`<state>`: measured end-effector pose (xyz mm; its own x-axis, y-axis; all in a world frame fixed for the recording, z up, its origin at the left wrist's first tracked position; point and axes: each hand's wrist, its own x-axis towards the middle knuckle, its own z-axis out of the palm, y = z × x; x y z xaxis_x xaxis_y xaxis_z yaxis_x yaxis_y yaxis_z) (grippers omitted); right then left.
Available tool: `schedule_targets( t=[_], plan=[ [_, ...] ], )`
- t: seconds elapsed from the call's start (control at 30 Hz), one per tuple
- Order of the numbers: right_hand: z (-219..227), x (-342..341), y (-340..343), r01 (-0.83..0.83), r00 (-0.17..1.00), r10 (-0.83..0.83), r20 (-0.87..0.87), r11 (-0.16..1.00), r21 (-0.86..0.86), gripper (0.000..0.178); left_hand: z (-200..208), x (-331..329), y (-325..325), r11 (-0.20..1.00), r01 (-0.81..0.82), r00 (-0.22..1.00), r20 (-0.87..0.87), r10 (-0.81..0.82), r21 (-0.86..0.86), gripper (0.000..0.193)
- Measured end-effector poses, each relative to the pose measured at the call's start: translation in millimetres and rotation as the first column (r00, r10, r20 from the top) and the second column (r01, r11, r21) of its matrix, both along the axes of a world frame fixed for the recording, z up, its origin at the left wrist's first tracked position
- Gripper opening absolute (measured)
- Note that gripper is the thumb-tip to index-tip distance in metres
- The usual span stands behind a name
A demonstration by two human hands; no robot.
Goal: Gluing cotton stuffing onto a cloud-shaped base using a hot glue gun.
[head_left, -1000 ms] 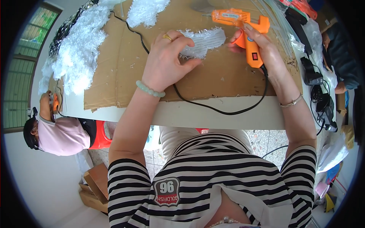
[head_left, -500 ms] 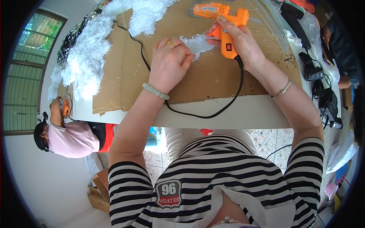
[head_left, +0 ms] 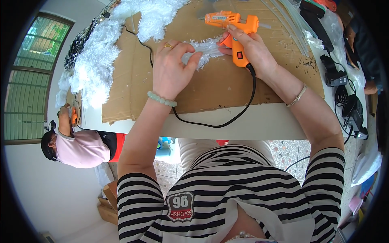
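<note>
My right hand (head_left: 259, 52) is wrapped round the handle of an orange hot glue gun (head_left: 240, 40), its nozzle pointing left. From the handle's base a black cord (head_left: 254, 85) hangs in a loop past the table's near edge. Left of the gun lies a white fringed piece of translucent material (head_left: 208, 49), its right end close to my right fingertips. My left hand (head_left: 174, 65) is over its left end. The thumb and forefinger there stand apart, with some of the white piece showing between them; the other fingertips are hidden.
Brown cardboard (head_left: 129, 89) covers much of the white table (head_left: 227, 131). Heaps of white fringed material (head_left: 95, 65) lie at the left. Clear glue sticks (head_left: 285, 28) lie at the far right, near black power adapters (head_left: 336, 75). Another person (head_left: 81, 148) holds an orange tool at left.
My left hand has moved slightly left, and its thumb and forefinger have parted. My right hand with the glue gun has shifted a little left and nearer.
</note>
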<state>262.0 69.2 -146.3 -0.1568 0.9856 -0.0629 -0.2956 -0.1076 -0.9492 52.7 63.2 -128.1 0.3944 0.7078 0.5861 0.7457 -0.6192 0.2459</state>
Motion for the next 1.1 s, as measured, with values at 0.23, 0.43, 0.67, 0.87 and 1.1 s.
schedule_targets(
  t=[0.23, 0.43, 0.67, 0.87, 1.1],
  plan=[
    [-3.7, 0.2, 1.4, -0.030, 0.999, 0.030, 0.046, 1.000, -0.003, 0.039, -16.2, 7.2, 17.4, 0.989, -0.111, 0.988, -0.119, 0.099, -0.099, 0.023],
    [1.8, -1.7, -2.0, -0.036, 0.998, 0.039, 0.054, 0.998, -0.061, 0.039, -3.9, -13.9, 20.6, 0.991, -0.129, 0.990, -0.052, 0.131, 0.040, 0.013],
    [-0.2, -0.1, -1.0, -0.025, 0.997, 0.028, 0.076, 0.999, -0.033, 0.039, 9.1, -44.6, -7.5, 0.978, -0.156, 0.961, 0.209, 0.183, -0.140, 0.012],
    [0.4, -1.8, -2.2, -0.022, 0.998, 0.024, 0.063, 0.999, -0.026, 0.037, 3.6, -27.1, -32.7, 0.987, 0.159, 0.979, -0.133, -0.153, 0.038, 0.014],
    [-1.2, -0.6, -1.8, -0.015, 0.997, 0.016, 0.082, 1.000, -0.009, 0.037, 1.4, -20.2, -25.3, 0.987, 0.160, 0.987, 0.036, -0.159, -0.028, 0.009]
  ],
)
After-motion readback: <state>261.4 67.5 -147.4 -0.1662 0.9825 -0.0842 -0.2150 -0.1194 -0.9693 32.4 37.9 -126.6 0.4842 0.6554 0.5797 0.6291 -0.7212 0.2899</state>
